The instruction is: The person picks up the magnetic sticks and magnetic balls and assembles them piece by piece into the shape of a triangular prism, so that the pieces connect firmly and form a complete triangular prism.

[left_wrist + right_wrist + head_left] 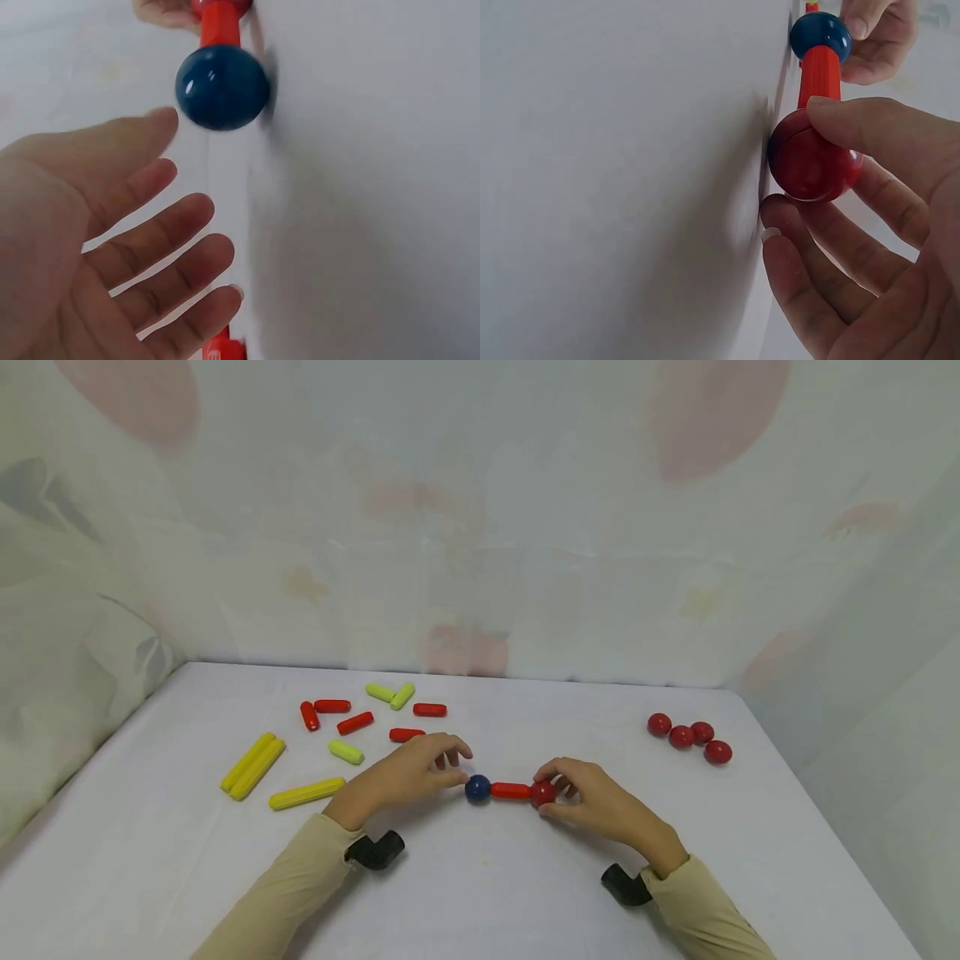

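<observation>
In the middle of the table a short red rod [511, 791] joins a dark blue ball [477, 788] on its left to a red ball [543, 792] on its right. My right hand [592, 797] holds the red ball between thumb and curled fingers, as the right wrist view also shows around the red ball [815, 156]. My left hand [408, 774] is beside the blue ball, fingers spread and loosely bent around nothing. In the left wrist view its thumb tip is close to the blue ball [223, 88].
Several red rods [355, 723] and light green rods [347, 752] lie at the back left. Longer yellow rods [306, 793] are nearer the left side. Several red balls [681, 737] sit in a group at the back right of the white table [480, 902].
</observation>
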The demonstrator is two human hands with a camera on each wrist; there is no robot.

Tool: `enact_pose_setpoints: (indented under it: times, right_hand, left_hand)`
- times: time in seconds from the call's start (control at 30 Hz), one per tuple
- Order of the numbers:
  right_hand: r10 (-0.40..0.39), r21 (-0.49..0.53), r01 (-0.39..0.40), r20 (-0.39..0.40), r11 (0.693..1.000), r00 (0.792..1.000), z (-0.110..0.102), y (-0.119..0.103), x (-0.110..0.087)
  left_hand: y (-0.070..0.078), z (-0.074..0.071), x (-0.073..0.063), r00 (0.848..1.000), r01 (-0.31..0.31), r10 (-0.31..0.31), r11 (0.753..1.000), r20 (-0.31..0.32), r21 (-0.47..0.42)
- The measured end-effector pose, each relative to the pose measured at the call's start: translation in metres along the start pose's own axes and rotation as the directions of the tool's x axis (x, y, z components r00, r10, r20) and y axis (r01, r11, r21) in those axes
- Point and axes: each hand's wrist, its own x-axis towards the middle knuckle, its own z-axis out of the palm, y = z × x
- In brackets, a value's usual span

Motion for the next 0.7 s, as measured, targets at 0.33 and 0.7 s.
enact_pose_setpoints:
  times: [0.33, 0.7]
  right_hand:
    - [0.004, -0.010, -0.004, 0.008, 1.000, 1.000, 0.000, 0.000, 0.000]
    - [0.015, -0.007, -0.015, 0.012, 1.000, 1.000, 0.000, 0.001, 0.001]
  left_hand:
    - [-0.009, -0.019, -0.002, 0.994, 0.039, -0.033, 0.997, -0.102, 0.063]
    - [-0.021, -0.026, -0.003, 0.977, 0.075, -0.035, 0.979, -0.212, 0.188]
